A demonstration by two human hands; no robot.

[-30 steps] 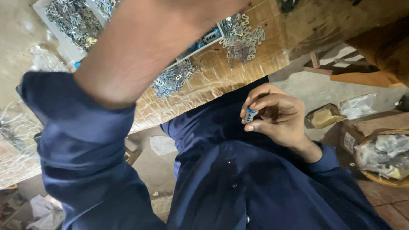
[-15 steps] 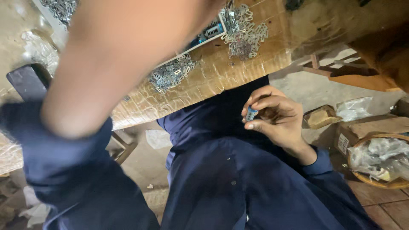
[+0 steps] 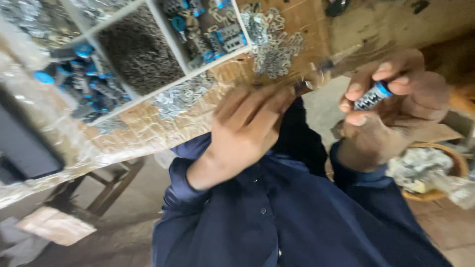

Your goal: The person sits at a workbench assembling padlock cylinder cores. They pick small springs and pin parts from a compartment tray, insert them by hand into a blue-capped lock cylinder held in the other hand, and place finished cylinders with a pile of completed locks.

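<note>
My right hand (image 3: 396, 106) pinches a small grey part with a blue cap (image 3: 372, 95) between thumb and fingers, held up in front of my chest. My left hand (image 3: 245, 131), blurred by motion, is just left of it, its fingertips closed on a thin metal tool (image 3: 324, 66) whose tip points toward the right hand. Both hands hover just off the near edge of the wooden table (image 3: 307, 24), above my dark blue shirt.
A white divided tray (image 3: 153, 20) on the table holds small grey metal pieces and several blue-capped parts. Loose metal clips (image 3: 274, 47) lie beside it. A basket with plastic bags (image 3: 430, 170) sits at right, a wooden stool (image 3: 111, 188) below left.
My left arm, which was raised close across the view, has come down in front of my chest with the tool. The right hand has lifted, still gripping the part.
</note>
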